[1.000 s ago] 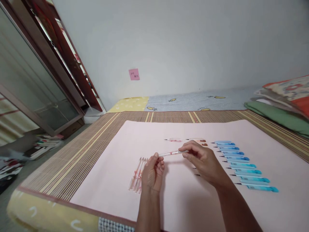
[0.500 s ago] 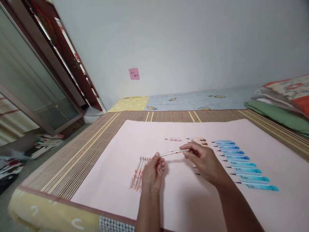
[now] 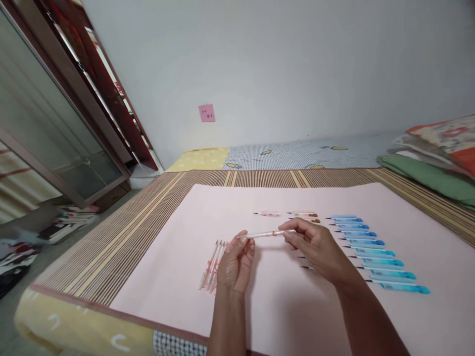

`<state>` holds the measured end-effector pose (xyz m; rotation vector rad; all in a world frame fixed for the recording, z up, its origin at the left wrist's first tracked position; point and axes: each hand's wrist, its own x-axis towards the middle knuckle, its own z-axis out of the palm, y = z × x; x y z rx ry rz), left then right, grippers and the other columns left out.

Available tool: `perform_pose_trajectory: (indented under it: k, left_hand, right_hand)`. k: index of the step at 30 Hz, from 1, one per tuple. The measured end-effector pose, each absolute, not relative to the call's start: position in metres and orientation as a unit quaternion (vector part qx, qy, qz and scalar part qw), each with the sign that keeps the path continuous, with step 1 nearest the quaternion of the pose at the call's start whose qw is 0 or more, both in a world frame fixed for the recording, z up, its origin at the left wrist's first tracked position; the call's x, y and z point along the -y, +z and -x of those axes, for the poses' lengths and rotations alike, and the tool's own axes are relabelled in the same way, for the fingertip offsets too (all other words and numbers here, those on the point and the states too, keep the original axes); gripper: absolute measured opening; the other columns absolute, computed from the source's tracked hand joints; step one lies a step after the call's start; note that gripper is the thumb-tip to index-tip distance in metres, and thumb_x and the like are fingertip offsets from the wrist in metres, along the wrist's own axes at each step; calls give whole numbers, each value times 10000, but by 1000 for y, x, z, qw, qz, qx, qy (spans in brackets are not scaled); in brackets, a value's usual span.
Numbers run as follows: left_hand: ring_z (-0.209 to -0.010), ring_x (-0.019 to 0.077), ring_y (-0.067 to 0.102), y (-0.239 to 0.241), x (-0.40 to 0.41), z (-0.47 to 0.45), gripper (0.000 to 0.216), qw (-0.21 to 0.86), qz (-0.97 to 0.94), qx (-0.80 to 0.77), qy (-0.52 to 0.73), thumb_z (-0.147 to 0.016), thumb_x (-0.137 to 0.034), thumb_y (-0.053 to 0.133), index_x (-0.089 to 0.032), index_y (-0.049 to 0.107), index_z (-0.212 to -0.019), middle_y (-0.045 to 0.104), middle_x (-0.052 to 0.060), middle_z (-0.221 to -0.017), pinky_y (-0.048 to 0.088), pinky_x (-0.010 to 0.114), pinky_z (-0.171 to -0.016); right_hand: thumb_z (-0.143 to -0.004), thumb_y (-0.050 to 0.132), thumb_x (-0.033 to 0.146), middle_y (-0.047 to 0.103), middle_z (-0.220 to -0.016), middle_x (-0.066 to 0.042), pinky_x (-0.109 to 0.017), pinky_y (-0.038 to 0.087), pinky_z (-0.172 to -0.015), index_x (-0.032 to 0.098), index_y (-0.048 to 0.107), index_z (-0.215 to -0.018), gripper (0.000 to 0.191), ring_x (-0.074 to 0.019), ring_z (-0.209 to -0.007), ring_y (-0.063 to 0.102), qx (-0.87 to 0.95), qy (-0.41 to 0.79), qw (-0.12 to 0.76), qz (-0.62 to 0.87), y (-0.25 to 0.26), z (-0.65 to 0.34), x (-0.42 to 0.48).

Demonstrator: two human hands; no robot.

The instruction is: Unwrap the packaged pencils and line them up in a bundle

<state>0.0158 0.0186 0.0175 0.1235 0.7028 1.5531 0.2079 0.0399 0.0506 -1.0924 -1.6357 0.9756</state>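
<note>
A slim white pen (image 3: 265, 234) with reddish markings is held level above the pink sheet (image 3: 166, 277). My left hand (image 3: 236, 262) pinches its left end between thumb and fingers. At its right end, the thumb and fingers of my right hand (image 3: 313, 247) close on it. Several similar pens (image 3: 211, 267) lie side by side just left of my left hand, partly hidden by it. Behind my right hand are brown-capped pens (image 3: 304, 215), and dark tips of others show beneath it. A pink pen (image 3: 267, 214) lies farther back.
Right of my right hand, several blue pens (image 3: 374, 252) lie in a column with their caps beside them. A striped mat (image 3: 122, 237) lies under the sheet. Folded cloths (image 3: 426, 175) are piled at the right, and a pink note (image 3: 207, 112) sticks to the wall.
The held pen has turned a little between my hands and now lies more level. My right hand has shifted slightly right; both hands keep their pinch.
</note>
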Motion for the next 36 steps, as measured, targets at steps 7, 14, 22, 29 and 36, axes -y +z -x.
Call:
perform_pose_trajectory:
  k: [7, 14, 22, 29, 36]
  left_hand:
    - [-493, 75, 608, 22, -18, -22, 109, 678, -34, -338, 652, -830, -77, 679, -84, 655, -724, 676, 74, -644, 501, 124, -454]
    - [-542, 88, 639, 19, -16, -29, 74, 708, -60, -321, 626, -789, -76, 721, -75, 660, -749, 693, 89, -687, 516, 126, -491]
    - [-728, 122, 695, 23, -11, -34, 272, 671, -175, -296, 657, -583, -83, 879, -117, 665, -748, 691, 33, -750, 566, 190, -722]
    - [-621, 95, 657, 22, -12, -34, 269, 675, -158, -304, 654, -638, -220, 872, -116, 641, -727, 711, 66, -744, 531, 158, -591]
    - [-544, 70, 617, 23, -11, -33, 317, 697, -172, -304, 627, -631, -241, 883, -131, 603, -729, 689, 38, -681, 493, 130, -512]
  right_hand:
    - [-801, 703, 403, 651, -795, -28, -302, 500, -660, 208, 691, -966, 256, -173, -729, 596, 634, 417, 501, 416, 58, -202, -37]
    - [-750, 736, 450, 657, -755, -32, -301, 490, -625, 187, 729, -924, 316, -152, -657, 571, 594, 480, 517, 385, 46, -184, -42]
    - [-719, 735, 553, 578, -600, 1, -278, 442, -559, 185, 635, -704, 382, -136, -563, 510, 556, 442, 543, 448, 44, -176, -44]
    - [-796, 689, 532, 700, -922, -81, -302, 509, -681, 186, 704, -1004, 405, -197, -809, 626, 560, 497, 528, 401, 41, -176, -43]
    - [-758, 776, 431, 723, -1044, -75, -364, 471, -912, 211, 755, -964, 302, -227, -986, 623, 502, 553, 551, 372, 31, -174, -46]
